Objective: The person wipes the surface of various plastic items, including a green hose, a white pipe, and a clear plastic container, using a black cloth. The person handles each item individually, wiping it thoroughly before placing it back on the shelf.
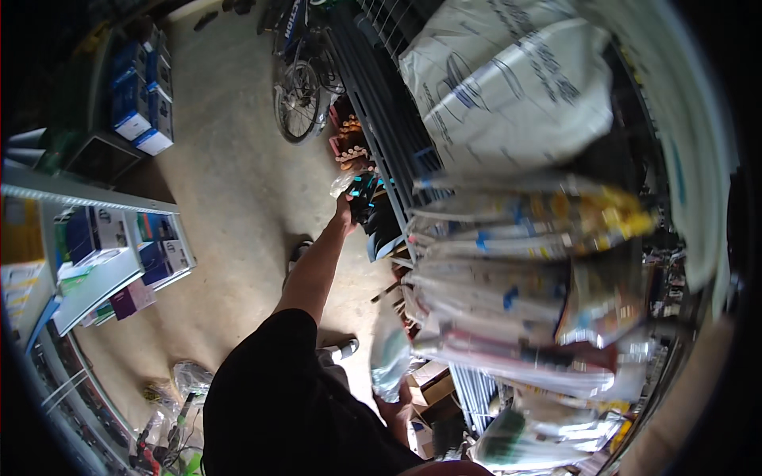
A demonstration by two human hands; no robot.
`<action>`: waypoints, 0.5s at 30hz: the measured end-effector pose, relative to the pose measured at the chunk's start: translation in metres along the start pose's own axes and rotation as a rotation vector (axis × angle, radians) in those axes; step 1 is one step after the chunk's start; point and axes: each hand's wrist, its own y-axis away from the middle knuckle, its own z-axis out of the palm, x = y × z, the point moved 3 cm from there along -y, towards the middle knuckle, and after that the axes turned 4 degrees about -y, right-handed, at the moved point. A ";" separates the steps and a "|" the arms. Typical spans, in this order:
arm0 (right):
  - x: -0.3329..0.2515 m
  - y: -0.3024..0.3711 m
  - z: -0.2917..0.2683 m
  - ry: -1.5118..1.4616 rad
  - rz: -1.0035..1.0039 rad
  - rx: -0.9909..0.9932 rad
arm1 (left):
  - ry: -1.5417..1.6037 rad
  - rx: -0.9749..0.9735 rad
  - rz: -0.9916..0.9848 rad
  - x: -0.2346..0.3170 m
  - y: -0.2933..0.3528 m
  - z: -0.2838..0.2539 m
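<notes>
My left hand (344, 213) reaches out at the middle, closed at a cluster of black items with teal marks (363, 190) beside the rack. Their exact kind is too small to make out. Crumpled clear plastic (341, 183) lies against them. Lower down, my right hand (397, 406) grips the lower end of a pale, see-through plastic bag (389, 357), which is smeared by motion. What the bag contains, if anything, is unclear. Bundles of wooden handles (352, 152) with round ends stand just beyond my left hand.
Blurred plastic-wrapped packages (492, 285) hang along the right, below a large white printed sack (516, 87). A bicycle (298, 99) stands at the far end. Shelves with boxes (95, 230) line the left. Tools and plastic (167, 420) lie on the floor at lower left.
</notes>
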 end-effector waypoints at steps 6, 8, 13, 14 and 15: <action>0.002 -0.121 0.056 -0.002 0.206 -0.187 | -0.227 -0.087 -0.064 0.015 -0.205 0.008; -0.004 -0.132 0.089 -0.031 0.328 -0.124 | -0.385 -0.019 0.027 0.013 -0.233 0.026; -0.021 -0.172 0.110 0.010 0.354 -0.017 | -0.993 0.229 0.644 0.040 -0.299 0.079; -0.034 -0.174 0.116 0.003 0.505 -0.095 | -1.008 0.204 0.627 0.046 -0.296 0.096; -0.037 -0.178 0.113 -0.001 0.556 -0.099 | -0.998 0.204 0.624 0.055 -0.303 0.103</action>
